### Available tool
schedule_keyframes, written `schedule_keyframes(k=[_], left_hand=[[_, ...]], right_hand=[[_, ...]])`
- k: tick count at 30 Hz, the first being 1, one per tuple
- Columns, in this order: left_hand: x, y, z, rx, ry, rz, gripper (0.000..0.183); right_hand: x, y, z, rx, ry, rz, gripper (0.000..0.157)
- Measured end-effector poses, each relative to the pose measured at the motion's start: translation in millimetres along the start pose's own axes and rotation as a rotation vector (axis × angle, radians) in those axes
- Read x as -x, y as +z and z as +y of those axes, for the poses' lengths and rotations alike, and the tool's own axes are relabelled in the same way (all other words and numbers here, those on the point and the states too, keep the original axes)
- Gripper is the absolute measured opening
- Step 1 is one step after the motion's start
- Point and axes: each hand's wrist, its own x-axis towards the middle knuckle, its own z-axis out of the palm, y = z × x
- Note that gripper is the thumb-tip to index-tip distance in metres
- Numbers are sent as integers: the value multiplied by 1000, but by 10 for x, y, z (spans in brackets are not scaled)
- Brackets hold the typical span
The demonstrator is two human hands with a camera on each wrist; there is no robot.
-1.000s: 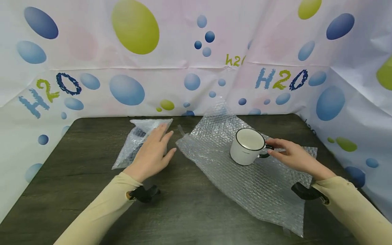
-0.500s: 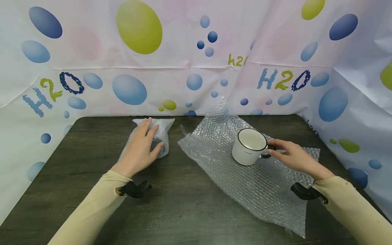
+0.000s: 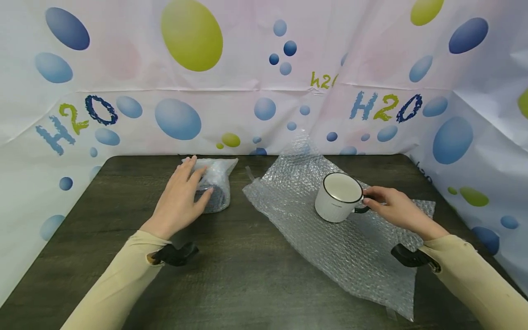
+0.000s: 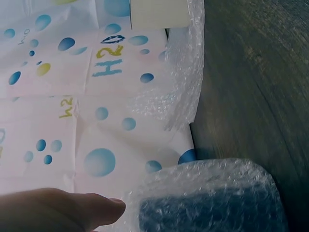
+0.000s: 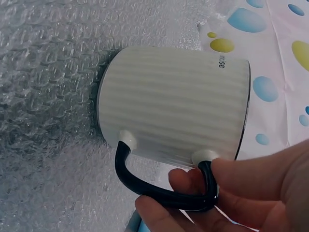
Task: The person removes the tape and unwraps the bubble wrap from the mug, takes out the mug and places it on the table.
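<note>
A white enamel mug [image 3: 336,204] with a dark rim and dark handle stands upright on a sheet of bubble wrap [image 3: 313,243]. My right hand [image 3: 393,208] pinches the handle [image 5: 159,195] between thumb and fingers, as the right wrist view shows. To the left lies a bubble-wrapped bundle [image 3: 217,188] with something dark inside; its kind cannot be made out through the plastic. Over its left side is my left hand [image 3: 177,201], fingers extended and spread, covering part of it. In the left wrist view my thumb [image 4: 96,209] is beside the bundle's edge; whether it touches is unclear.
The dark wood-grain table [image 3: 231,275] carries everything. Behind and at both sides hangs a white cloth [image 3: 239,123] printed with coloured dots and "H2O". One corner of the bubble wrap sheet rises against the cloth at the back.
My left hand has moved left across the wrapped bundle, uncovering its right side; the bundle has shifted or turned slightly. My right hand stays on the mug handle, and the mug has not moved.
</note>
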Motion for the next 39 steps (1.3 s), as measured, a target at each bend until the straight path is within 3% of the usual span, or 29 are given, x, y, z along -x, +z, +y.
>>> schedule_keyframes(k=[11, 30, 39], left_hand=[[70, -121, -65, 12, -50, 6, 58], [62, -109, -116, 39, -32, 46, 60], [65, -116, -121, 44, -54, 2, 64]], right_hand=[[-38, 21, -20, 36, 66, 22, 23], [123, -72, 169, 65, 152, 46, 29], [266, -188, 341, 80, 183, 46, 30]])
